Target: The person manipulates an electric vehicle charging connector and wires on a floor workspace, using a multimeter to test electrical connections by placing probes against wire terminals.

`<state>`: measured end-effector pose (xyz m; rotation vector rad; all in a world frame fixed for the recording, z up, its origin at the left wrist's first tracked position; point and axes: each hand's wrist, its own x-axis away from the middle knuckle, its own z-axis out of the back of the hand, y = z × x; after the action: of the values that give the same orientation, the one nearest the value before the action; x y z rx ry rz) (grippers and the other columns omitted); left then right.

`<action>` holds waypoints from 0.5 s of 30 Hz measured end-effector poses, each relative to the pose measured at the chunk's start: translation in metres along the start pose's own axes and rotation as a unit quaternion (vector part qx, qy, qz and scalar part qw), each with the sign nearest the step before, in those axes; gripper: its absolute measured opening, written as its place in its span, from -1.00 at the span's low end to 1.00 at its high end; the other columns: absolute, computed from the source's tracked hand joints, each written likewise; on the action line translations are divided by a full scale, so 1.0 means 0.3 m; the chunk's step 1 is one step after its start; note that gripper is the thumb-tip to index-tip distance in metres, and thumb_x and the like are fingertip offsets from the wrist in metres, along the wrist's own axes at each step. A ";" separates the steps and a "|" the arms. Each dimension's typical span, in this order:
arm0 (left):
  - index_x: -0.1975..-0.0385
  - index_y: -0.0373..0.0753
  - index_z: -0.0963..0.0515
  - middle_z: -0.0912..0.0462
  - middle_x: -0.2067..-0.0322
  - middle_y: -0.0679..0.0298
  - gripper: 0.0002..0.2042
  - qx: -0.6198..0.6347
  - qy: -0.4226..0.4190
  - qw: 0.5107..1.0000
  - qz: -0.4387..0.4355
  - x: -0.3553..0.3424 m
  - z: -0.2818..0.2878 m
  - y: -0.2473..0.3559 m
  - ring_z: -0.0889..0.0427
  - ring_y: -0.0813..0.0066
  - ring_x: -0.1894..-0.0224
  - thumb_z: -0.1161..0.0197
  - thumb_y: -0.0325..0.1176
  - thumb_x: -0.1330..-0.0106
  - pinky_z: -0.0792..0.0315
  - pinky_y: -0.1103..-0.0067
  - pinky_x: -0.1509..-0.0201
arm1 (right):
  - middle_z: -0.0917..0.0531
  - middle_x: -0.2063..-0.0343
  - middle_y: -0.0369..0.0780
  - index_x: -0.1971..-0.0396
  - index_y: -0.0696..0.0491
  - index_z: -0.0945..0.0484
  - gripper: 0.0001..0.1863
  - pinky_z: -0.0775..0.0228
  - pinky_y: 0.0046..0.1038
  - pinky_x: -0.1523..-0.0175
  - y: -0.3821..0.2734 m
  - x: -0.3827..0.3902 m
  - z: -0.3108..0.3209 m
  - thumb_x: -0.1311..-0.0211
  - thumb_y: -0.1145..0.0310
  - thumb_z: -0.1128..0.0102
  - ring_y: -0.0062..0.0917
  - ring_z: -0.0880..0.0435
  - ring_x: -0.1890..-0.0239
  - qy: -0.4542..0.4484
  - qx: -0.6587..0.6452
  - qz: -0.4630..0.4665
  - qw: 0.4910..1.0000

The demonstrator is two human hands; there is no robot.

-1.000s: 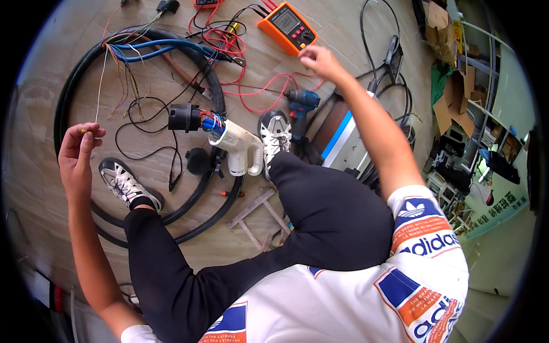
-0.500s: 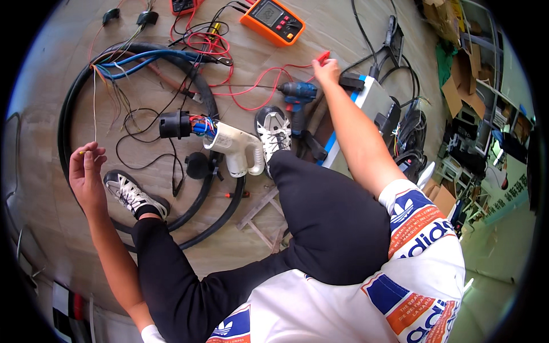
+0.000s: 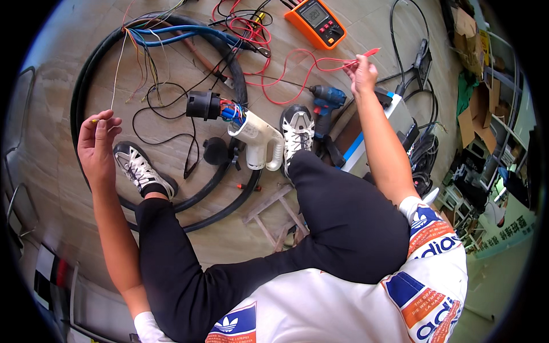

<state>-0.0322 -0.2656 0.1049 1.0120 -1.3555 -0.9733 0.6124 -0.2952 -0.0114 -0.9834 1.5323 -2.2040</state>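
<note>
My left hand (image 3: pixel 98 137) has its fingers closed on the end of a thin white wire (image 3: pixel 117 74), which runs up to a bundle of stripped wires on a thick black cable (image 3: pixel 79 86). A small yellow tip shows between its fingers. On the right, my right hand (image 3: pixel 362 75) grips a red test lead (image 3: pixel 370 52), its pointed end sticking out past the fingers. Beyond that hand lies an orange multimeter (image 3: pixel 318 25) with a lit screen. A white charging gun handle (image 3: pixel 256 137) with a black round plug (image 3: pixel 203 106) and exposed wires lies between my feet.
A blue cordless drill (image 3: pixel 328 100) lies beside my right shoe (image 3: pixel 297 131). A white and blue case (image 3: pixel 380 117) stands under my right forearm. Coiled black cables (image 3: pixel 423 146) and cardboard boxes (image 3: pixel 473 108) are at the right. A metal frame (image 3: pixel 277 214) sits near my knees.
My right hand has drawn slightly back from the floor and turned, still holding the red lead. The view has shifted left and the left hand keeps its wire.
</note>
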 end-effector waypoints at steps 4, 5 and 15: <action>-0.01 -0.32 -0.52 -0.66 -0.02 0.12 -0.81 0.030 0.005 0.999 0.014 -0.005 0.014 0.000 -0.69 0.38 0.02 -0.14 -0.37 -0.56 -0.58 0.51 -0.06 | -0.62 0.37 -0.19 0.22 0.15 -0.48 -0.77 -0.65 -0.05 -0.04 -0.371 0.231 -0.129 -0.40 0.26 -0.09 -0.21 -0.72 0.18 -0.141 -0.191 0.035 0.971; -0.01 -0.32 -0.52 -0.66 -0.02 0.12 -0.81 0.037 0.004 0.999 0.015 -0.012 0.012 0.000 -0.69 0.37 0.02 -0.15 -0.37 -0.56 -0.58 0.51 -0.06 | -0.62 0.35 -0.17 0.21 0.15 -0.48 -0.75 -0.61 -0.02 -0.10 -0.469 0.269 -0.165 -0.41 0.24 -0.06 -0.21 -0.71 0.16 -0.187 -0.199 0.054 0.960; 0.01 -0.32 -0.53 -0.67 0.01 0.12 -0.81 0.033 0.023 0.999 -0.006 0.011 0.016 0.036 -0.70 0.41 0.04 -0.18 -0.36 -0.54 -0.59 0.52 -0.05 | -0.63 0.23 -0.16 -0.02 0.22 -0.52 -0.57 -0.58 -0.40 0.09 -0.849 0.641 -0.438 -0.31 0.21 -0.27 -0.52 -0.66 0.37 -0.539 -0.272 0.043 0.796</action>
<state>-0.0373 -0.2656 0.1162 1.0882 -1.3522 -0.9139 0.4215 -0.2111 0.2635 -1.8182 1.4810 -0.7138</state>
